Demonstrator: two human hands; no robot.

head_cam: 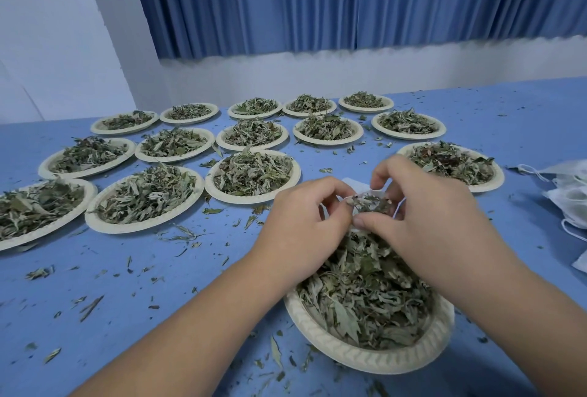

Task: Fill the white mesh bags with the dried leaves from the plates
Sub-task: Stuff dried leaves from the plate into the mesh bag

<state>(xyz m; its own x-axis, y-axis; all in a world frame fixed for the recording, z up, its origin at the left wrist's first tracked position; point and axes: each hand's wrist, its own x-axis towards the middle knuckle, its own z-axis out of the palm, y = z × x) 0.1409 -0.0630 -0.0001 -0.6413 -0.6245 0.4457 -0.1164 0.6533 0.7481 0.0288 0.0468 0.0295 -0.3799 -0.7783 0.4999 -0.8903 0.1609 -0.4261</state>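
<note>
A cream paper plate (359,353) heaped with dried green leaves (365,295) sits right in front of me. Above its far edge both hands hold a small white mesh bag (374,193) whose open mouth shows leaves inside. My left hand (305,222) pinches the bag's left rim with curled fingers. My right hand (422,206) grips the right rim, thumb pressing at the near side. Most of the bag is hidden behind my fingers.
Several more plates of dried leaves (252,174) spread across the blue table (127,285) to the left and beyond. A pile of white mesh bags (568,196) with strings lies at the right edge. Loose leaf bits litter the tabletop.
</note>
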